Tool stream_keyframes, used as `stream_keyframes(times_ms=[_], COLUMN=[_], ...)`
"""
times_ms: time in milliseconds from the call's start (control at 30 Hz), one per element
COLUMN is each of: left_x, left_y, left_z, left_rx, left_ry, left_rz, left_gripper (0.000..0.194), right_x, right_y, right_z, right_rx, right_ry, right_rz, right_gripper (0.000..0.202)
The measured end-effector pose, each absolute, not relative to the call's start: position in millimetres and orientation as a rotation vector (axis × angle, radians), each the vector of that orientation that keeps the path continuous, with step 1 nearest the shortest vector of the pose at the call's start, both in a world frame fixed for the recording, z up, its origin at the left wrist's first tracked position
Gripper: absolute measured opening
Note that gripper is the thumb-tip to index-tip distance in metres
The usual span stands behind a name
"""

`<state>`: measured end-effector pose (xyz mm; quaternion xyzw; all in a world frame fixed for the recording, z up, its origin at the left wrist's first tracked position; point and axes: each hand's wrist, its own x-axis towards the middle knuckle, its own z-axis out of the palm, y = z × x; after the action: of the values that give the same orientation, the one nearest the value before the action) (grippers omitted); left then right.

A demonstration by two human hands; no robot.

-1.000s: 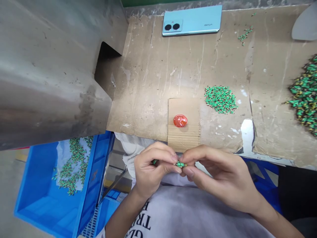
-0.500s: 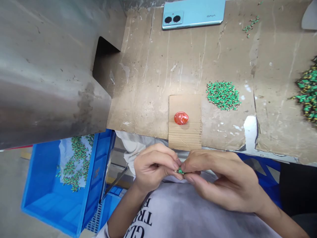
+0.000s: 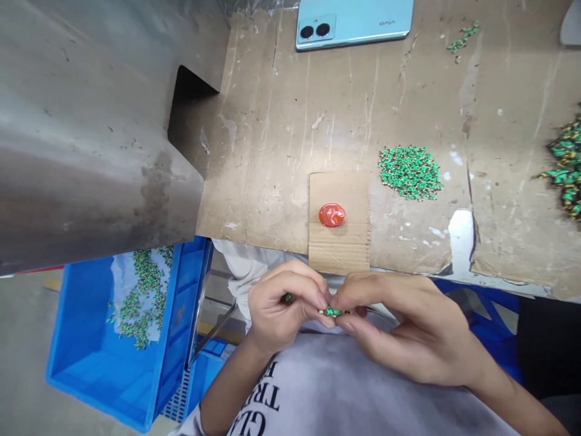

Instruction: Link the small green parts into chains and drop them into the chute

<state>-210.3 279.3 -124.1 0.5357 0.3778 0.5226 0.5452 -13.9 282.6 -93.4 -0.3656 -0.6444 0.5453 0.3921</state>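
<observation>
My left hand and my right hand meet fingertip to fingertip just below the table edge. Between their pinched fingers is a small green piece with pale ends. Another bit of green shows inside the curled fingers of my left hand. Beyond the hands, a red oval dish rests on a small cardboard piece. To its right lies a pile of tiny green pieces.
A light blue phone lies at the table's far edge. A larger green pile is at the right. Metal housing stands at the left, above a blue crate holding green pieces.
More of the green piece shows between my fingertips, and green now shows inside my left hand. Both hands stay nearly in place; the view has shifted slightly.
</observation>
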Motion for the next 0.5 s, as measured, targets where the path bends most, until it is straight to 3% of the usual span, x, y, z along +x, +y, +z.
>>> stream_keyframes(times_ms=[500], left_x=[-209.8], left_y=[279.1], left_z=[-126.9], left_rx=[1.305], left_ry=[0.840], left_rz=[1.285], left_gripper=[0.018], right_x=[-13.0], right_y=[282.3], right_z=[-96.2], right_rx=[-0.931], right_ry=[-1.626], right_rz=[1.383], right_gripper=[0.018])
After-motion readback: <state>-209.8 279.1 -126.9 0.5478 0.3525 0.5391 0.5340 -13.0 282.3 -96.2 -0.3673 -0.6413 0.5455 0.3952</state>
